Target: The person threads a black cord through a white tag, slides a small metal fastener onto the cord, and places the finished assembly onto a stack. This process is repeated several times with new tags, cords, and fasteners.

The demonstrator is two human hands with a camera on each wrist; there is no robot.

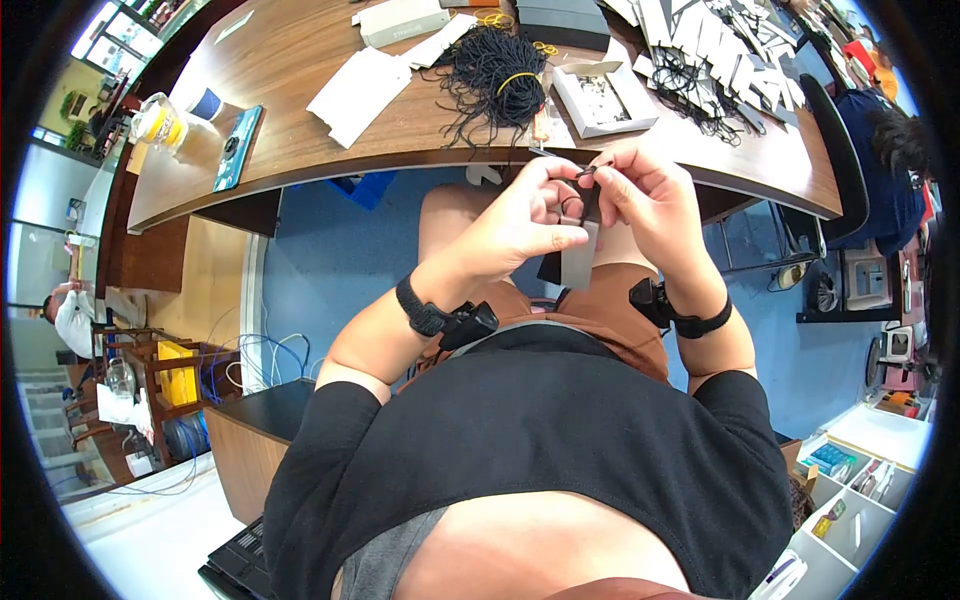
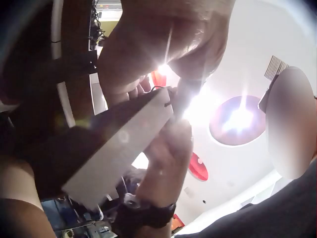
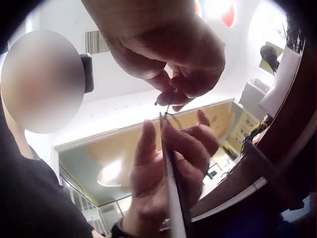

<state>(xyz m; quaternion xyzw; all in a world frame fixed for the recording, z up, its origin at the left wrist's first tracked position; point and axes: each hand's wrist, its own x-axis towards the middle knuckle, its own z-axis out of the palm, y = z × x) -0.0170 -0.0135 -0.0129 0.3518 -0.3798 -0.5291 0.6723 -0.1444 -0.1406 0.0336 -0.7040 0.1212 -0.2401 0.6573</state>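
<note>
Both hands meet in front of the table edge, over the lap. The left hand (image 1: 520, 228) holds a flat grey-white hang tag (image 1: 578, 262) between thumb and fingers, its long end pointing down toward the body. A thin black cord (image 3: 171, 113) comes off the upper end of the tag. With thumb and forefinger, the right hand (image 1: 652, 203) pinches this cord just above the tag. Seen from the left wrist, the tag (image 2: 119, 148) shows its broad pale face; the right wrist view has it nearly edge-on. Fingers partly hide the cord.
On the table lie a bundle of black cords (image 1: 490, 85) with a yellow tie, an open white box (image 1: 628, 112) of small pieces, and blank white cards (image 1: 358, 97). A heap of corded tags (image 1: 700, 60) is at right. A jar (image 1: 160, 125) and a blue flat object (image 1: 237, 148) stand left.
</note>
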